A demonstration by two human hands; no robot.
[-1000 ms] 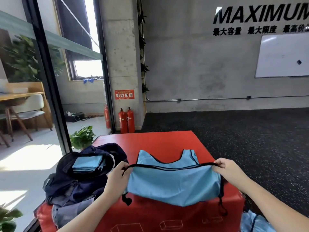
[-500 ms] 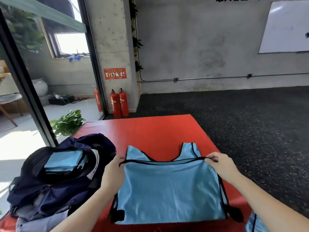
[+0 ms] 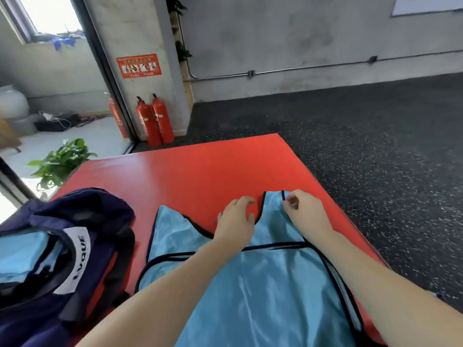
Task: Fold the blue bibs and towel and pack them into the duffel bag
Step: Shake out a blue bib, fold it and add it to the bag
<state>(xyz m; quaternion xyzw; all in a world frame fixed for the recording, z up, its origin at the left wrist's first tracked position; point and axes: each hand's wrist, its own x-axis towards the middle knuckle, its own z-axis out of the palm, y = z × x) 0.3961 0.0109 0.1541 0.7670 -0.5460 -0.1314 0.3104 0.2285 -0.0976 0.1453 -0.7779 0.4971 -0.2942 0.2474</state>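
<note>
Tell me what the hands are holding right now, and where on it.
The right hand pinches the blue bib at its right shoulder strap. The left hand holds nothing.

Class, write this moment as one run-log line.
stage: bib flat on red mat | left hand: at neckline, open | right hand: pinching strap | duffel bag: open

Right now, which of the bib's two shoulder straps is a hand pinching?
The far-right shoulder strap: the right hand pinches its black-trimmed tip, while the left strap lies flat, untouched.
</note>
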